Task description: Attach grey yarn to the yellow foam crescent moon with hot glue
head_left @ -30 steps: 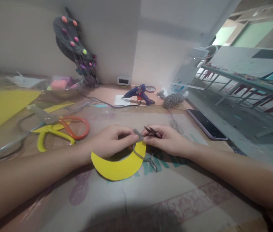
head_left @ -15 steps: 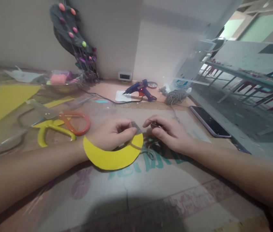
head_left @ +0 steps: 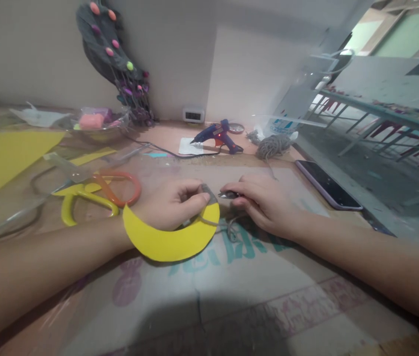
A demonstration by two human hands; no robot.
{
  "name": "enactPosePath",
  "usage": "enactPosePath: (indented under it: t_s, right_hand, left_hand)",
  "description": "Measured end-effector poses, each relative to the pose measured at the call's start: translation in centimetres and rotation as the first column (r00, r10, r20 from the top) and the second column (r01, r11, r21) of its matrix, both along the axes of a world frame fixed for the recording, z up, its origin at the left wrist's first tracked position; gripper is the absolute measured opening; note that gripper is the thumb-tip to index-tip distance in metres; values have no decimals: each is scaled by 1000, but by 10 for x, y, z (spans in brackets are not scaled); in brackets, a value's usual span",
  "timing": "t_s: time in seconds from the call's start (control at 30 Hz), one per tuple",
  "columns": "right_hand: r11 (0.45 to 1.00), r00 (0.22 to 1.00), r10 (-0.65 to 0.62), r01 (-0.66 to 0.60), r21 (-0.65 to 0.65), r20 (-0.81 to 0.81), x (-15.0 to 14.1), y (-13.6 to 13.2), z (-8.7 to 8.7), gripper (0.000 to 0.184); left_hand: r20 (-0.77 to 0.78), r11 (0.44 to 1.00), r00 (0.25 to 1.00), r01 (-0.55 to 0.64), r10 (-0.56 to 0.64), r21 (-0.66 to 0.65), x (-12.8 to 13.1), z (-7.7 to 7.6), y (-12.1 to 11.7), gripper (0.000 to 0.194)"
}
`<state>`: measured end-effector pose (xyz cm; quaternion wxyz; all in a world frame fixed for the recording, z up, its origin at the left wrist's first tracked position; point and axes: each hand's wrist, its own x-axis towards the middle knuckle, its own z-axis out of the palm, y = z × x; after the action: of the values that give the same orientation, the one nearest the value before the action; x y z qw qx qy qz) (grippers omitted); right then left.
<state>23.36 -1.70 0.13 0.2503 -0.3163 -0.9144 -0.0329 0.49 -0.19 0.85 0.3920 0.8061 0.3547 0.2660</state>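
My left hand [head_left: 174, 205] pinches the upper tip of a yellow crescent cutout [head_left: 170, 247] between thumb and fingers. Grey yarn is wrapped around that tip, and a loose strand [head_left: 231, 230] trails from the crescent toward the right. In my right hand [head_left: 264, 202], fingers curl around a small pointed metal tool [head_left: 228, 195]; its tip points left at the wrapped end, a little apart from it. The tool's rear is hidden in the palm, so its exact kind is unclear.
Scissors [head_left: 122, 188] with orange and yellow handles lie left, near yellow sheet material [head_left: 9, 158]. Behind the hands are a glue gun [head_left: 218, 136], a grey yarn ball [head_left: 274, 146] and a small digital clock [head_left: 193, 115]. A phone [head_left: 328, 184] lies right; a decorated grey crescent [head_left: 100, 44] hangs at the wall.
My right hand has turned, so the tool's metal tip now shows clearly, pointing left. The left hand keeps its pinch on the crescent. The whole view has shifted slightly.
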Motion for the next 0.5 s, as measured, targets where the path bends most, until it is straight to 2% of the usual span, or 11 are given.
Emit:
enactPosePath:
  t_s: [0.5]
  right_hand:
    - [999, 998, -18, 15, 46, 67, -4, -1, 1, 34]
  left_hand:
    - [-19, 1000, 1000, 4, -3, 28, 0, 0, 0, 26]
